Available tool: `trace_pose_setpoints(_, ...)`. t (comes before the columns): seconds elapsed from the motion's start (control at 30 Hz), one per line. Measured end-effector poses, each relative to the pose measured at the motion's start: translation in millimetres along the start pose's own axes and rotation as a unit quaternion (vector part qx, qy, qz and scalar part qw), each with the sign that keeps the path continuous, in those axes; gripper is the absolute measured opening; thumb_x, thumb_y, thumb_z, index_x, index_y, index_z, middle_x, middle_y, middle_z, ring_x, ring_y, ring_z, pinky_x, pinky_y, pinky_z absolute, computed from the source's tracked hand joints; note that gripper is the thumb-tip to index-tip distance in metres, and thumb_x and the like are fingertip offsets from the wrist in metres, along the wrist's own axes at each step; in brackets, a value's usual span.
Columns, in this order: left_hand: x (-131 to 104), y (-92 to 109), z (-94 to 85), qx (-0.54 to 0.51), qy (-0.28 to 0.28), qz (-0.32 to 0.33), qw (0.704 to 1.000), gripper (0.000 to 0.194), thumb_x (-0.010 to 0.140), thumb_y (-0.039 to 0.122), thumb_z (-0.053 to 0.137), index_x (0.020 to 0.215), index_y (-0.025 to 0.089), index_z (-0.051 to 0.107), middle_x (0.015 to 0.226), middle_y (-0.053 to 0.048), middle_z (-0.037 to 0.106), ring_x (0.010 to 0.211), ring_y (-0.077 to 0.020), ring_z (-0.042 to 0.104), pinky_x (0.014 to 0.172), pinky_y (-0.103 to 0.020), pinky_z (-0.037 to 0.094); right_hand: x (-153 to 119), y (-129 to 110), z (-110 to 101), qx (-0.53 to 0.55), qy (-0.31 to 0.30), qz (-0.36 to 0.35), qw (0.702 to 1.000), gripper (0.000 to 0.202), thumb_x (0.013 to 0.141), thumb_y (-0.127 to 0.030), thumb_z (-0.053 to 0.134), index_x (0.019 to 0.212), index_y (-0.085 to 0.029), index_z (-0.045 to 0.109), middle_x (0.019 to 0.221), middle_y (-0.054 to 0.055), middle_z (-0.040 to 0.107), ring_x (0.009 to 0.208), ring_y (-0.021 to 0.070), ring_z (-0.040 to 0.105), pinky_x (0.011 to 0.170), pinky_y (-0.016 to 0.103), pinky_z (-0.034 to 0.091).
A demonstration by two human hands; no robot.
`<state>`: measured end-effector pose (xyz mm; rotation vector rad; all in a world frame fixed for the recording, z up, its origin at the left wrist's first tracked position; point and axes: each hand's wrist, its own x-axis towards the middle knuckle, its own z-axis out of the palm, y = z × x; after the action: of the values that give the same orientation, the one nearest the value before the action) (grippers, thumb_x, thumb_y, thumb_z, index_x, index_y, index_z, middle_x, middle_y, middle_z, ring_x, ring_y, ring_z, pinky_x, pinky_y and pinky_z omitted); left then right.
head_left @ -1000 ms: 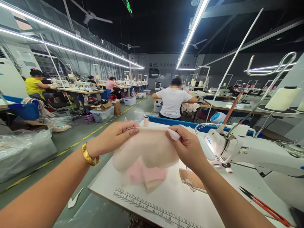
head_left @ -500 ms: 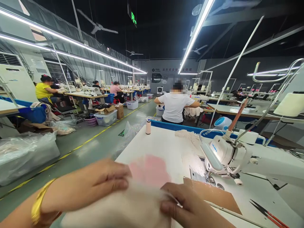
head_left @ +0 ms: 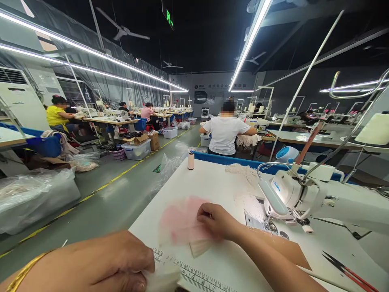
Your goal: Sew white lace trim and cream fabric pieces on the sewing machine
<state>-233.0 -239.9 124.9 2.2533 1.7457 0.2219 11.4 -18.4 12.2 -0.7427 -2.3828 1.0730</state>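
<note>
A thin, pale fabric piece with a pink patch (head_left: 179, 219) lies on the white sewing table, blurred by motion. My right hand (head_left: 219, 221) has its fingers curled together on the piece's right edge. Close to my body, my left hand (head_left: 121, 259) is closed on a cream fabric (head_left: 165, 278), most of which is hidden below the frame. A small cream fabric bit (head_left: 199, 247) sticks out under the pink-patched piece. Measuring scale markings (head_left: 194, 275) run along the table's near edge, between the two hands.
A sewing machine (head_left: 285, 194) stands at right, lace fabric (head_left: 247, 202) by its needle. Brown cardboard (head_left: 282, 245) lies in front, with red-handled snips (head_left: 346, 269) beside it. A thread spool (head_left: 191, 160) stands at the far table edge. A person in white (head_left: 224, 136) sits ahead.
My left hand has drawn the cream fabric down toward me and off the table's middle. My right hand has moved forward onto the pink-patched piece, which has shifted slightly left.
</note>
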Motion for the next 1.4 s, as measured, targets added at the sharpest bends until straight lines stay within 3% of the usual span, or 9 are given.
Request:
trace_pose_setpoints(0.2, 2, 7, 0.3, -0.094, -0.073, -0.033, 0.992, 0.021, 0.092, 0.033, 0.064, 0.105, 0.043, 0.077, 0.105, 0.007, 0.076, 0.098, -0.0163, 0.071, 0.086, -0.019, 0.049, 21, 9, -13, 0.05, 0.06, 0.049, 0.996, 0.014, 0.093, -0.028, 0.054, 0.085, -0.021, 0.062, 0.078, -0.002, 0.063, 0.074, 0.0171, 0.058, 0.066, 0.026, 0.042)
trace_pose_setpoints(0.4, 10, 17, -6.7, -0.083, -0.124, -0.042, 0.988, 0.029, 0.087, 0.025, 0.065, 0.104, 0.046, 0.077, 0.103, 0.008, 0.076, 0.096, -0.0169, 0.07, 0.084, -0.02, 0.047, 44, 31, -14, 0.027, 0.125, 0.084, 0.988, 0.013, 0.091, -0.023, 0.052, 0.084, -0.02, 0.062, 0.078, 0.001, 0.064, 0.077, 0.0207, 0.06, 0.071, 0.031, 0.044)
trace_pose_setpoints(0.57, 19, 19, -14.5, -0.095, -0.126, -0.033, 0.987, 0.026, 0.09, 0.031, 0.063, 0.109, 0.044, 0.076, 0.106, 0.007, 0.076, 0.098, -0.0173, 0.07, 0.086, -0.02, 0.048, 38, 28, -20, -0.031, 0.175, 0.07, 0.982, 0.013, 0.093, -0.019, 0.053, 0.098, -0.019, 0.064, 0.1, 0.009, 0.066, 0.095, 0.0262, 0.061, 0.087, 0.04, 0.044)
trace_pose_setpoints(0.7, 25, 16, -18.3, -0.097, -0.124, -0.006, 0.988, 0.022, 0.094, 0.036, 0.06, 0.109, 0.042, 0.076, 0.105, 0.006, 0.077, 0.099, -0.017, 0.07, 0.087, -0.019, 0.048, 15, 4, -24, -0.034, 0.095, -0.005, 0.995, 0.015, 0.099, -0.028, 0.059, 0.111, -0.024, 0.067, 0.109, 0.005, 0.068, 0.1, 0.0227, 0.063, 0.085, 0.034, 0.048)
trace_pose_setpoints(0.83, 21, 12, -15.1, -0.109, -0.125, -0.012, 0.986, 0.025, 0.093, 0.035, 0.061, 0.11, 0.046, 0.076, 0.106, 0.007, 0.076, 0.1, -0.0167, 0.069, 0.088, -0.019, 0.047, -13, -13, -20, -0.049, -0.028, -0.069, 0.996, 0.026, 0.082, -0.024, 0.086, 0.105, -0.024, 0.072, 0.104, 0.003, 0.069, 0.099, 0.0228, 0.063, 0.087, 0.033, 0.049)
trace_pose_setpoints(0.9, 18, 12, -13.0, -0.114, -0.123, -0.024, 0.986, 0.024, 0.092, 0.035, 0.061, 0.108, 0.047, 0.076, 0.106, 0.007, 0.076, 0.101, -0.0172, 0.069, 0.088, -0.02, 0.047, -22, -12, -16, -0.064, -0.056, -0.083, 0.993, 0.028, 0.079, -0.018, 0.088, 0.103, -0.022, 0.074, 0.103, 0.005, 0.069, 0.099, 0.0248, 0.061, 0.088, 0.036, 0.048)
trace_pose_setpoints(1.03, 16, 19, -11.7, -0.107, -0.135, -0.048, 0.984, 0.026, 0.091, 0.033, 0.061, 0.106, 0.048, 0.077, 0.106, 0.007, 0.076, 0.102, -0.0184, 0.07, 0.088, -0.022, 0.048, -25, -3, -8, -0.071, -0.076, -0.102, 0.989, 0.012, 0.088, -0.01, 0.074, 0.095, -0.019, 0.075, 0.097, 0.006, 0.07, 0.098, 0.0246, 0.06, 0.088, 0.036, 0.047)
trace_pose_setpoints(1.23, 13, 22, -12.4, -0.099, -0.123, -0.041, 0.987, 0.025, 0.091, 0.034, 0.063, 0.107, 0.048, 0.077, 0.105, 0.008, 0.076, 0.099, -0.0177, 0.071, 0.087, -0.021, 0.049, -20, 6, -9, -0.028, -0.069, -0.088, 0.993, 0.011, 0.094, -0.013, 0.067, 0.088, -0.02, 0.073, 0.091, 0.002, 0.07, 0.089, 0.0188, 0.063, 0.085, 0.03, 0.048)
trace_pose_setpoints(1.4, 18, 15, -35.4, -0.074, -0.083, -0.009, 0.994, 0.024, 0.098, 0.041, 0.055, 0.11, 0.04, 0.077, 0.107, 0.007, 0.076, 0.1, -0.0159, 0.07, 0.09, -0.017, 0.05, -19, 9, -13, -0.003, -0.057, -0.048, 0.997, 0.012, 0.092, -0.013, 0.064, 0.087, -0.021, 0.071, 0.091, 0.001, 0.07, 0.086, 0.0171, 0.065, 0.076, 0.026, 0.049)
